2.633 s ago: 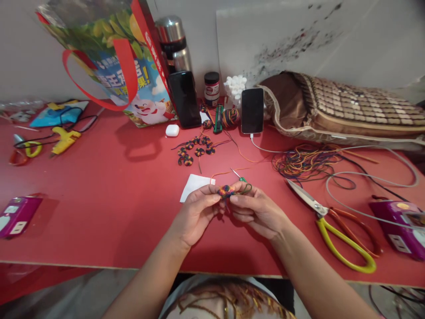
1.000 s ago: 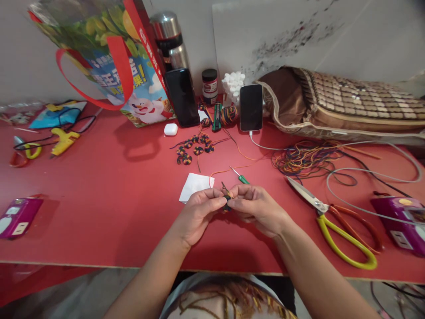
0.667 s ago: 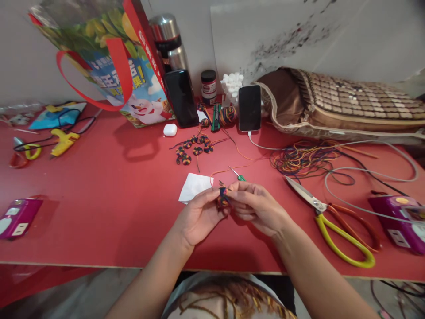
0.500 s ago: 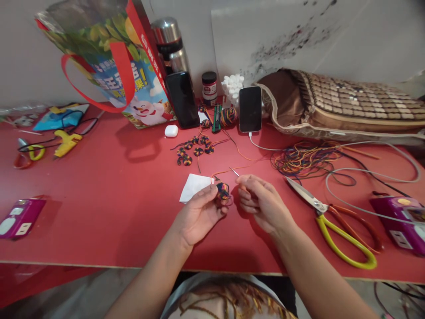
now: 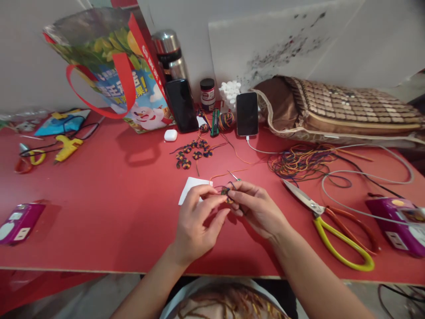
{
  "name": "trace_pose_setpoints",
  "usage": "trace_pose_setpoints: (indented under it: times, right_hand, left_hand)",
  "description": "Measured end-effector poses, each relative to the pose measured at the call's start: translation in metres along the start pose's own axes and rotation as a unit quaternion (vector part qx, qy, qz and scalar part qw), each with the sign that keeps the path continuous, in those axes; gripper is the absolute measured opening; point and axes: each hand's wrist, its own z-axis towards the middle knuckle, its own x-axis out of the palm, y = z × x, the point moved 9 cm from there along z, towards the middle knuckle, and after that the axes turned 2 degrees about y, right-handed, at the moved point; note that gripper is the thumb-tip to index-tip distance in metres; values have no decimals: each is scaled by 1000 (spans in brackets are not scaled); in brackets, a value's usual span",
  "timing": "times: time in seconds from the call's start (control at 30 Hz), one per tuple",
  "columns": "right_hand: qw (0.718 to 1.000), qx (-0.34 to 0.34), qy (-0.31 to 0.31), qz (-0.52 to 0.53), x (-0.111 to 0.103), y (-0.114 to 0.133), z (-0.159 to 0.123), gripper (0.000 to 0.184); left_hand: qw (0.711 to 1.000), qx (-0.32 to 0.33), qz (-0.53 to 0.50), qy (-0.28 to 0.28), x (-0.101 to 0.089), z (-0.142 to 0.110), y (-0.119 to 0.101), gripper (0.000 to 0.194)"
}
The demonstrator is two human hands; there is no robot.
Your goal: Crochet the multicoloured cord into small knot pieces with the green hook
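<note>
A small crocheted piece [image 5: 228,195] in dark multicoloured yarn is between my hands above the red table. My right hand [image 5: 260,210] pinches it between thumb and fingers. The thin metal crochet hook [image 5: 234,176] sticks out past that hand's fingers, pointing up and left. My left hand [image 5: 201,217] reaches in from the left, its fingertips closed at the piece's left edge; the exact grip is partly hidden. An orange yarn strand [image 5: 229,173] runs behind the hands. White paper [image 5: 191,188] lies behind my left hand. Several finished crocheted pieces [image 5: 186,164] lie further back.
Large scissors [image 5: 343,239] and tangled yarn [image 5: 299,164] lie to the right. A charging phone [image 5: 247,114], black phone [image 5: 182,106], yarn ball [image 5: 226,121] and shopping bag [image 5: 146,110] stand at the back. A yellow glue gun [image 5: 68,148] lies left, beyond a purple box [image 5: 23,223].
My right hand has moved left to the crocheted piece and grips it, the hook still in that hand. My left hand has turned over, its fingers now reaching to the piece from the left.
</note>
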Motion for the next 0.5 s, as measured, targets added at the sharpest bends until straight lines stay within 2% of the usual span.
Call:
trace_pose_setpoints:
  times: [0.07, 0.1, 0.17, 0.2, 0.37, 0.43, 0.47, 0.5]
  right_hand:
    - [1000, -16, -2, -25, -1, 3, 0, 32]
    - [999, -27, -3, -38, -2, 4, 0, 34]
    - [998, -46, -1, -53, -2, 5, 1, 39]
    - [997, -52, 3, -54, -2, 5, 2, 42]
    - [996, -65, 27, -45, 2, 7, 6, 50]
    - [996, -67, 25, -57, 1, 9, 7, 52]
    - [995, -67, 21, -68, 0, 10, 7, 51]
    - [994, -70, 12, -80, -1, 11, 7, 49]
  left_hand:
    - [996, -40, -53, -64, -13, 0, 5, 25]
    - [992, -71, -85, -68, -14, 1, 9, 19]
    - [981, -135, -132, -32, -6, 5, 18, 7]
    - [977, -159, -139, -10, -1, 8, 21, 7]
    - [967, -198, -158, 36, 9, 16, 30, 16]
    - [952, -227, -187, 82, 14, 19, 37, 21]
    - [949, -229, -191, 101, 14, 22, 39, 25]
    - [953, -218, -186, 97, 9, 29, 40, 28]
